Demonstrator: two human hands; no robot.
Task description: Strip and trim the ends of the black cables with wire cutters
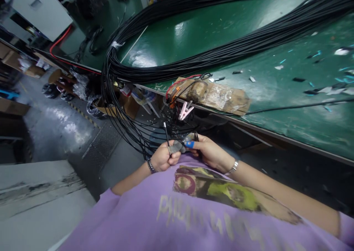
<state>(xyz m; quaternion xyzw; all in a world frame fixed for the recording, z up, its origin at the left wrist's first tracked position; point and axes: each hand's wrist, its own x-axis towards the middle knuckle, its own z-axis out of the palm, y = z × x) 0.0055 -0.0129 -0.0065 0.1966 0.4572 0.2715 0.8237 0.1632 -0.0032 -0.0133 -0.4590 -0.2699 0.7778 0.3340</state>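
My left hand (163, 158) is closed in a fist around a thin black cable (166, 132) whose pale tip points upward. My right hand (208, 151) is closed too, pinching other black cable ends near the left fist; its thumb and fingertips wear taped covers, one of them blue (189, 144). Both hands sit close together just above my purple shirt, below the edge of the green workbench (276, 107). A big bundle of black cables (121, 74) loops over the bench and hangs down in front of my hands.
A taped cardboard pad (221, 96) with red and orange wires and a pink clip (186, 110) sits at the bench edge. Scraps of tape litter the green top. Boxes, bags and a grey floor lie left; a pale surface is at lower left.
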